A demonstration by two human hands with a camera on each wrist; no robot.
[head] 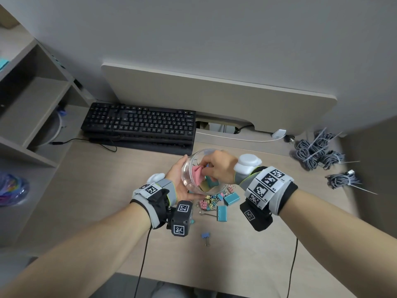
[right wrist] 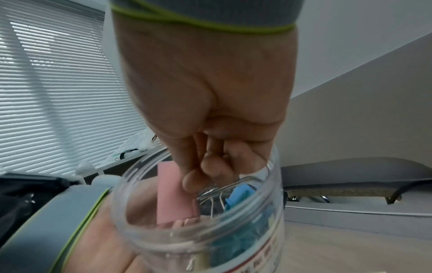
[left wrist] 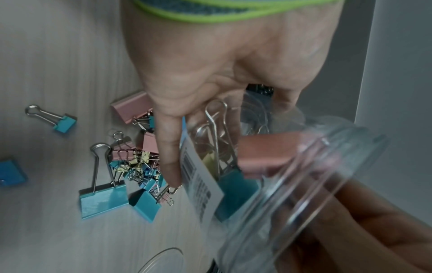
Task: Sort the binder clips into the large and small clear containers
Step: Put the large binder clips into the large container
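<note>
My left hand (head: pixel 177 179) grips a large clear jar (head: pixel 189 181) from below and holds it tilted above the desk. A teal clip and a yellow clip lie inside the jar. My right hand (head: pixel 211 166) reaches into the jar's mouth and pinches a large pink binder clip (head: pixel 196 173). In the right wrist view the fingertips (right wrist: pixel 190 182) press on the pink binder clip (right wrist: pixel 173 199) inside the jar's rim (right wrist: pixel 121 201). In the left wrist view my left hand (left wrist: pixel 210 73) wraps the jar (left wrist: pixel 304 194). A pile of binder clips (head: pixel 211 201) lies on the desk under the jar.
Two large teal clips (head: pixel 231 198) (head: pixel 222 212) and a small blue clip (head: pixel 205 235) lie loose near the pile. A black keyboard (head: pixel 139 123) sits behind. Grey cable bundles (head: pixel 318 151) lie at the right. A shelf unit (head: pixel 32 104) stands at the left. A clear curved rim (left wrist: pixel 163 256) shows below.
</note>
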